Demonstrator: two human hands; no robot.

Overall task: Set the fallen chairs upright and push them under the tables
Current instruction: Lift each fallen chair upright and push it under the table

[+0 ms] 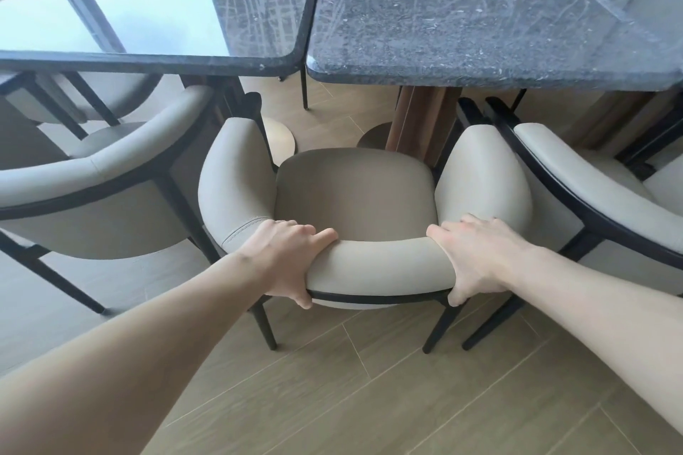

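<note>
Chair (354, 196) upright on the wood floor (369, 399), facing the gap between the two dark stone benches: left bench (240, 11), right bench (480, 18). Seat front near the bench edges, not under. Left grip (292, 262) and right grip (476, 262) both wrapped over the padded backrest top, thumbs on the outer face, fingers curled inside. Neighbour chairs either side: left (92, 174), right (591, 196).
</note>
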